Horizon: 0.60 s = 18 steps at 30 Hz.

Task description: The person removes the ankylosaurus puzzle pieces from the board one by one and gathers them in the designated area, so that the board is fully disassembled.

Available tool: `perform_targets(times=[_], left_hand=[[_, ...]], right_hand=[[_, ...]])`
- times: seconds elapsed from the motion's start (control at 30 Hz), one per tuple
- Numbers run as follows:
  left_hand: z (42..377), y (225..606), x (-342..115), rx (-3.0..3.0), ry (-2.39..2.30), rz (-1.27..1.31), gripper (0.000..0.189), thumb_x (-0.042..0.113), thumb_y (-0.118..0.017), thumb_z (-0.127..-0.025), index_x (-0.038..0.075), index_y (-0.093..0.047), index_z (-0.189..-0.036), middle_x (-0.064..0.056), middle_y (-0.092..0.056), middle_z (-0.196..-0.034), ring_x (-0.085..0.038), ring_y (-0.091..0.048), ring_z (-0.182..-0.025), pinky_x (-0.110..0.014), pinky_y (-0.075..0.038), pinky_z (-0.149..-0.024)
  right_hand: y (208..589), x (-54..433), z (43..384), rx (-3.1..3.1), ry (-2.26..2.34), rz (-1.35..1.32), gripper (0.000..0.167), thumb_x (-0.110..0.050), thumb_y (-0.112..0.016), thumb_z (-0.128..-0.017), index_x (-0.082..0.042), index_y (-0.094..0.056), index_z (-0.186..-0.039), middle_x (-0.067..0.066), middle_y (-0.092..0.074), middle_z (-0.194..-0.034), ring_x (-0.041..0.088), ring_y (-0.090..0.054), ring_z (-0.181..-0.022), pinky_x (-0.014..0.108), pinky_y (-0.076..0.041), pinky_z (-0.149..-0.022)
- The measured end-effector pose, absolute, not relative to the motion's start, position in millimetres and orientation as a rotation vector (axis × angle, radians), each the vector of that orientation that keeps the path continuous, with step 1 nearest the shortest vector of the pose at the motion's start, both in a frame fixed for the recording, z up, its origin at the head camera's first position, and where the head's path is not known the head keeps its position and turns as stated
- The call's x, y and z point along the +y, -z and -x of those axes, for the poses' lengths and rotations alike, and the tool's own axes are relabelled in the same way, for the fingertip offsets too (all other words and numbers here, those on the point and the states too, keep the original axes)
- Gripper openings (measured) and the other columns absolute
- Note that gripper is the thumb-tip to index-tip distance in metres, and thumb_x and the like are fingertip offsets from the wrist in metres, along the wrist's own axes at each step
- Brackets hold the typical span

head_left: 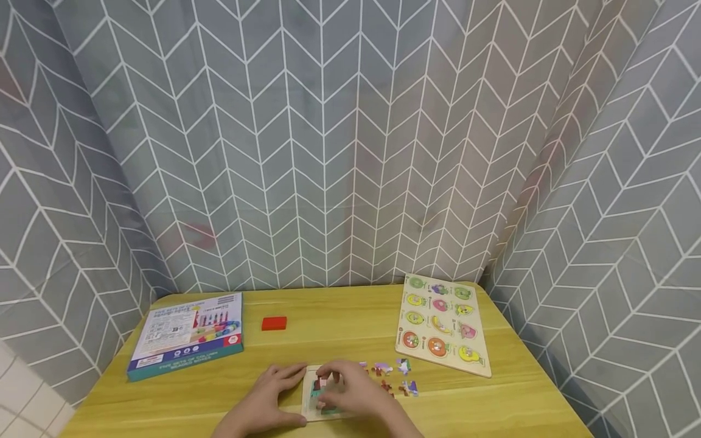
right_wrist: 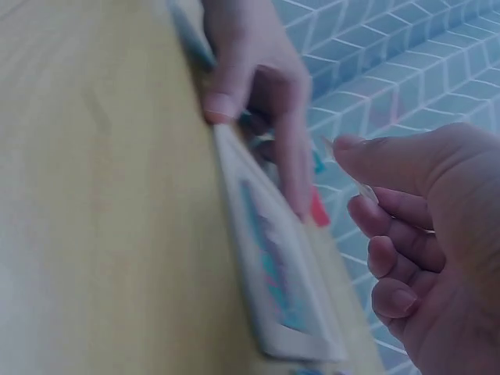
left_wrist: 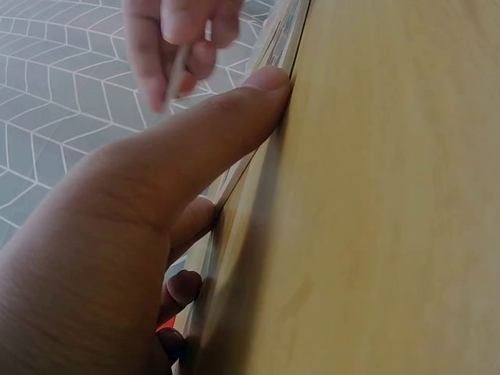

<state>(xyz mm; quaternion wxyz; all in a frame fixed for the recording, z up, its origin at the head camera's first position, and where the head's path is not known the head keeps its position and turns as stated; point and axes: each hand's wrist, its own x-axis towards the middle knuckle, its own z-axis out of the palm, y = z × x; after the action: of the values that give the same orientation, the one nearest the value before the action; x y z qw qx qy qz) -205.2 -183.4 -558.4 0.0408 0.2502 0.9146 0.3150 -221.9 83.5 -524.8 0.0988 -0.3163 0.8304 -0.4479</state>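
Observation:
A small jigsaw tray (head_left: pixel 305 398) with a pale rim lies flat on the table, part of a teal and dark red picture showing inside it. My left hand (head_left: pixel 266 398) rests at its left side, index finger at the far corner and thumb at the near one, both fairly straight. Over the tray, my right hand (head_left: pixel 353 389) pinches a thin jigsaw piece (right_wrist: pixel 367 192) between thumb and fingers, apart from the tray. The piece's printed face cannot be made out. Several loose jigsaw pieces (head_left: pixel 404 365) lie just right of the tray, some partly hidden behind the right hand.
On the yellow wooden table (head_left: pixel 328 334), a boxed bead set (head_left: pixel 186 334) lies at the left. Behind the left hand is a red block (head_left: pixel 274 323). A fruit puzzle board (head_left: pixel 443 322) lies at the back right. Patterned curtains (head_left: pixel 328 152) surround the table's back and sides.

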Motion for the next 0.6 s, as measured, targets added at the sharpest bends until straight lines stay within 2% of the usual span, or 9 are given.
perform_targets(times=[0.17, 0.37, 0.47, 0.6], left_hand=[[205.5, 561.3, -182.3, 2.820, -0.941, -0.786, 0.097, 0.071, -0.081, -0.080, 0.016, -0.056, -0.156, 0.002, -0.050, -0.162, -0.007, -0.039, -0.108, -0.038, -0.045, -0.095], [206.0, 562.7, -183.6, 2.806, -0.952, -0.814, 0.097, 0.069, -0.081, -0.081, 0.015, -0.055, -0.157, 0.001, -0.051, -0.162, -0.008, -0.038, -0.110, -0.039, -0.044, -0.098], [206.7, 562.4, -184.8, 2.805, -0.955, -0.812, 0.097, 0.068, -0.082, -0.081, 0.015, -0.054, -0.157, 0.002, -0.050, -0.162, -0.010, -0.039, -0.112, -0.040, -0.044, -0.099], [208.1, 562.2, -186.2, 2.806, -0.941, -0.802, 0.097, 0.069, -0.081, -0.081, 0.017, -0.053, -0.158, 0.003, -0.050, -0.163, -0.011, -0.040, -0.114, -0.041, -0.044, -0.101]], right_hand=[[513.3, 109.6, 219.7, 2.533, 1.356, 0.945, 0.039, -0.028, -0.076, -0.100, -0.006, -0.070, -0.131, -0.004, -0.070, -0.121, 0.013, -0.057, -0.097, 0.028, -0.050, -0.081], [510.6, 144.9, 211.2, 2.672, 1.348, 0.893, 0.040, -0.031, -0.074, -0.101, -0.007, -0.069, -0.132, -0.005, -0.069, -0.116, 0.027, -0.060, -0.094, 0.029, -0.050, -0.078], [514.0, 159.0, 204.2, 2.708, 1.341, 0.924, 0.037, -0.030, -0.074, -0.102, -0.007, -0.069, -0.130, -0.003, -0.067, -0.110, 0.025, -0.057, -0.091, 0.028, -0.049, -0.074], [523.9, 173.3, 192.2, 2.703, 1.342, 0.997, 0.035, -0.028, -0.075, -0.100, -0.007, -0.069, -0.128, 0.001, -0.068, -0.113, 0.013, -0.059, -0.093, 0.027, -0.053, -0.078]])
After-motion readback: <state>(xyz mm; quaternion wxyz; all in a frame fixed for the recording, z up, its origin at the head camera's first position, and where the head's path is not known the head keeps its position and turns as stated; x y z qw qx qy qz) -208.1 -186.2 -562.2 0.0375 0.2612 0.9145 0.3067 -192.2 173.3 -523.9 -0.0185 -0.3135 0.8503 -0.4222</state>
